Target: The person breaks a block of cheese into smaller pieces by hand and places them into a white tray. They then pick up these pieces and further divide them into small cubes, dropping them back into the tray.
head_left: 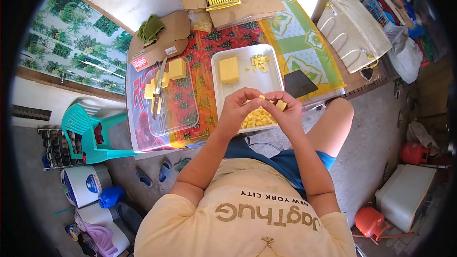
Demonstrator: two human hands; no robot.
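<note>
My left hand [239, 108] and my right hand [286, 110] meet over the near end of a white tray [215, 69]. Their fingers pinch around a small yellow piece [262, 97] that looks like cheese. A larger yellow chunk [281, 105] is held in the fingers of my right hand. Below the hands lies a heap of small yellow cubes [258, 119]. Farther up the tray are a stack of yellow slices [229, 70] and a smaller group of cubes [260, 63]. To the left, a knife [160, 78] rests across yellow pieces beside a yellow block [177, 68] on a clear plastic board or lid [183, 123].
A dark flat sheet [300, 84] lies right of the tray. At the back stand an open cardboard box [247, 12] and a green cloth [151, 28] on cardboard. A teal chair [90, 133] is left of the table, a white cooler box [352, 33] to the right.
</note>
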